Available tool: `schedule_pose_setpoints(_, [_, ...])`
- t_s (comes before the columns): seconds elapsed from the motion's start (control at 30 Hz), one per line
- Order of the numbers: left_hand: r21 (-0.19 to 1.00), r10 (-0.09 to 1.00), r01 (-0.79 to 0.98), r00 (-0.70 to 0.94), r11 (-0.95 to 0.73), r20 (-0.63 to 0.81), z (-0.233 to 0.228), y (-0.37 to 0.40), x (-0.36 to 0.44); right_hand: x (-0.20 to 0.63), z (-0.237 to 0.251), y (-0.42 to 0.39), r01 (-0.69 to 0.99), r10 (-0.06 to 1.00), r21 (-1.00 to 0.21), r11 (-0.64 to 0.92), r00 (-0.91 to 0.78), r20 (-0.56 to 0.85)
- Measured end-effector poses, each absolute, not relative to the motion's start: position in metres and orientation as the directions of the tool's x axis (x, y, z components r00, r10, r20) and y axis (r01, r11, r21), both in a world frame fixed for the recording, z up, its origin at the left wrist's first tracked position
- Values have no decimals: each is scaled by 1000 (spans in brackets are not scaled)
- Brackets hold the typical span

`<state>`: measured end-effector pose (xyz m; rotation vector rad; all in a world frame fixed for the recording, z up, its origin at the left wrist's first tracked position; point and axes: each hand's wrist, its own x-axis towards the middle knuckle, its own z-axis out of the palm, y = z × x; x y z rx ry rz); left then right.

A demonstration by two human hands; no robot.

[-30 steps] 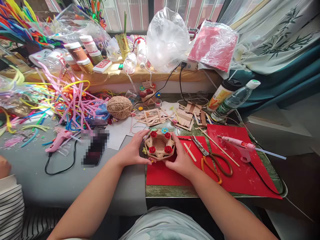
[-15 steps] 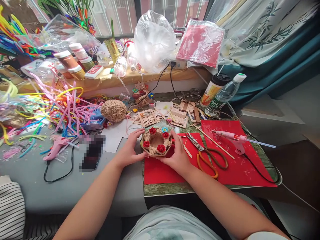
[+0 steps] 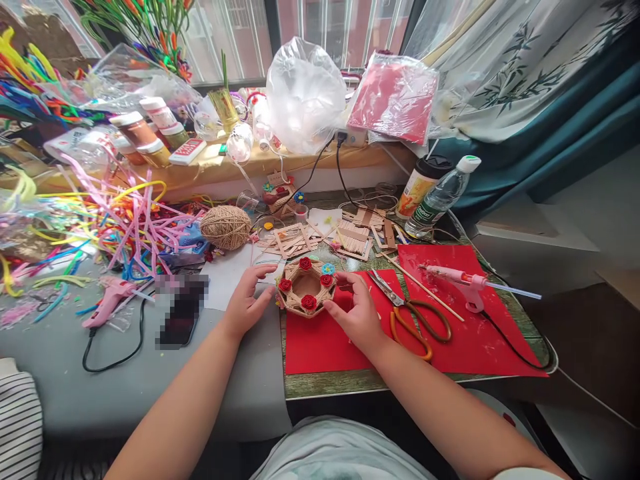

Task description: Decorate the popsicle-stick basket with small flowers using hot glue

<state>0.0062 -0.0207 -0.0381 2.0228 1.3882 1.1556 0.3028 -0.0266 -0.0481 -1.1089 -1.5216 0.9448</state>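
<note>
A small octagonal basket [image 3: 306, 288] of wooden sticks and twine, with red paper roses and a blue flower on its rim, sits at the top edge of a red sheet [image 3: 325, 343]. My right hand [image 3: 356, 311] grips its right side, thumb on the front rim. My left hand [image 3: 246, 301] is at its left side with fingers spread, fingertips close to the rim; whether they touch it I cannot tell.
Orange-handled scissors [image 3: 410, 313] and a pink glue gun [image 3: 465, 283] lie on red paper to the right. A twine ball [image 3: 226, 227], loose wooden sticks [image 3: 350, 237], a second glue gun [image 3: 107, 300], pipe cleaners [image 3: 100, 213] and a water bottle [image 3: 440, 197] surround the spot.
The basket has been turned and shifted slightly left and away. My left hand has loosened from its side, fingers now spread. The camera tilted a little.
</note>
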Motion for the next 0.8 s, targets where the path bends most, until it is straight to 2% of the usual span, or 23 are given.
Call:
schedule_pose_setpoints(0.07, [732,901,566,45,-380,432,-39,-20,4,304,-49,-24,127,962,-953,273,-21,273])
schedule_pose_setpoints(0.17, [747,892,567,-47,-347,450,-40,-20,1,305,-50,-23,68,979,-977,204,-3,205])
schedule_pose_setpoints(0.27, [739,898,583,-35,-337,438,-39,-21,1,301,-49,-23,44,989,-989,138,-63,135])
schedule_pose_setpoints(0.43, [704,902,606,54,-370,427,-40,-21,3,293,-49,-21,53,987,-990,128,-103,122])
schedule_pose_setpoints(0.53, [716,908,599,49,-360,416,-40,-19,2,293,-49,-19,-14,990,-993,114,-79,115])
schedule_pose_setpoints(0.67, [748,922,587,-8,-310,388,-40,-18,-2,308,-30,-18,-224,994,-971,87,87,69])
schedule_pose_setpoints(0.73, [761,925,575,-20,-301,380,-40,-18,-3,323,-11,-19,-301,976,-942,150,196,93])
schedule_pose_setpoints(0.8, [769,927,564,-16,-301,374,-41,-18,-4,341,12,-21,-303,935,-909,285,298,194])
